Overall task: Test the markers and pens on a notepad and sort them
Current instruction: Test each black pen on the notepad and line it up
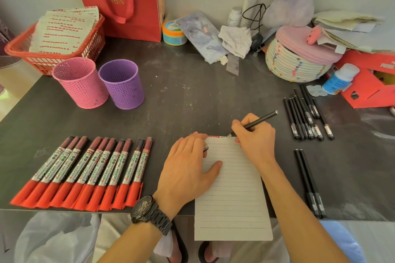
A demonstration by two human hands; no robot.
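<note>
My left hand [188, 168], fingers straight, pins the notepad [233, 198] so my right hand [254, 136], pinching a black pen [263, 119], can test it near the top edge.

Red caps all along the markers [85, 173], silver barrels with green and red print, dark maroon ends. The pens [305, 119] are black, each with a small red-and-white label; the pen [259, 120] over the page is black too, silver at its end. Notepad [233, 198] white, thin grey rules, red print along the top edge. Pink cup [81, 85], purple cup [124, 85], both dotted with holes. Table [192, 96] dark grey, flecked pale. Behind, a red basket [94, 47], a red bag [139, 17] with gold letters. Watch [147, 211] black.
</note>
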